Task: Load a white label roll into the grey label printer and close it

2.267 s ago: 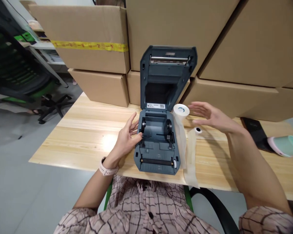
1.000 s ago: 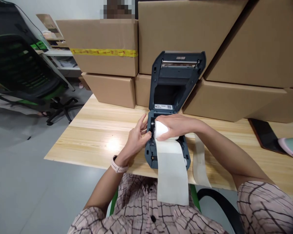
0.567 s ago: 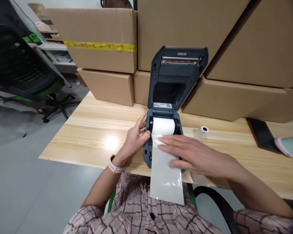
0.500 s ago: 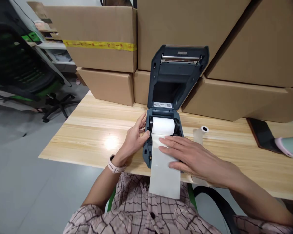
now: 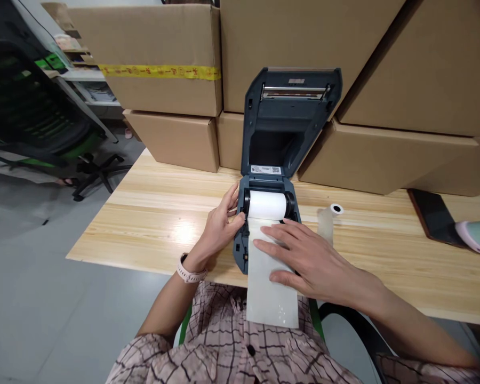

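A dark blue-grey label printer (image 5: 242,258) stands on the wooden table with its lid (image 5: 292,120) raised. Inside it sits a white paper roll (image 5: 268,205) between black holders, and a strip of label paper (image 5: 270,304) runs from it over the front and past the table edge. My left hand (image 5: 223,224) grips the printer's left side, thumb on the rim, fingers behind the side wall. My right hand (image 5: 304,258) lies on the strip with its fingers spread, holding nothing.
Cardboard boxes (image 5: 176,141) are stacked along the table's back (image 5: 144,213). Right of the printer lies a small roll (image 5: 336,209) with a strip trailing from it. Farther right are a dark phone (image 5: 434,216) and a green-and-pink cup (image 5: 478,236). An office chair (image 5: 36,112) stands at left.
My right hand has shifted slightly left on the strip, its fingers spreading a little more. The strip's lower end has moved slightly right. My left hand stays at the printer's side.
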`<action>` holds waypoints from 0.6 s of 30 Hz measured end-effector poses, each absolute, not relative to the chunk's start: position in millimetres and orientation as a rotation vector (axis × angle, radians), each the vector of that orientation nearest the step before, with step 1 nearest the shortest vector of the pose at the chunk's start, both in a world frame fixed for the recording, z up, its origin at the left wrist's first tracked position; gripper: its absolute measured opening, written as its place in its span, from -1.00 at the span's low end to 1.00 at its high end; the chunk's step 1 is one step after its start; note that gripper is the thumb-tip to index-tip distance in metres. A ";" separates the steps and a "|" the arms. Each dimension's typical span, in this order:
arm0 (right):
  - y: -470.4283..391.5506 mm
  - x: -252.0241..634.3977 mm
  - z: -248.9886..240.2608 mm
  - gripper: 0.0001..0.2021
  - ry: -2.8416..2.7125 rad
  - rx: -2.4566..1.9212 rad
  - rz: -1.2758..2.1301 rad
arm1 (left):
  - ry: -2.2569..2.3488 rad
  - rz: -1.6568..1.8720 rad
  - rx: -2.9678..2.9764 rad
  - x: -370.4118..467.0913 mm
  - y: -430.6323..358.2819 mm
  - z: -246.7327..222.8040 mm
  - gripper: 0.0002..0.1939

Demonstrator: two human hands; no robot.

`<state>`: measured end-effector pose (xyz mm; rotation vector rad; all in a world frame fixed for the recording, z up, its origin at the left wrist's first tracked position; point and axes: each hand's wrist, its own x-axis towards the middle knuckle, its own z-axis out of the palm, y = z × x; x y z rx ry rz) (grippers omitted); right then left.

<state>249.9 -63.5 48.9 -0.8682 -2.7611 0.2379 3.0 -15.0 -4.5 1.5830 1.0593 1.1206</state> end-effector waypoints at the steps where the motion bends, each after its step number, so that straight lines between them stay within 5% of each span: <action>1: -67.6 248.7 44.2 -0.43 -2.757 -0.873 0.203 | 1.066 1.120 1.583 2.8 -14.3 -5.2 -0.21; 7: -94.3 254.5 33.1 -0.14 -2.750 -0.936 0.213 | 1.158 1.112 1.647 2.1 -17.6 -2.8 -0.26; 13: -67.8 291.5 75.2 -0.62 -2.402 -0.789 0.488 | 1.055 0.960 2.463 13.5 -65.5 13.3 -0.35; 18: 8.4 303.9 105.2 -0.67 -1.745 -1.014 0.217 | 0.943 0.837 2.732 24.7 -87.5 10.3 -0.36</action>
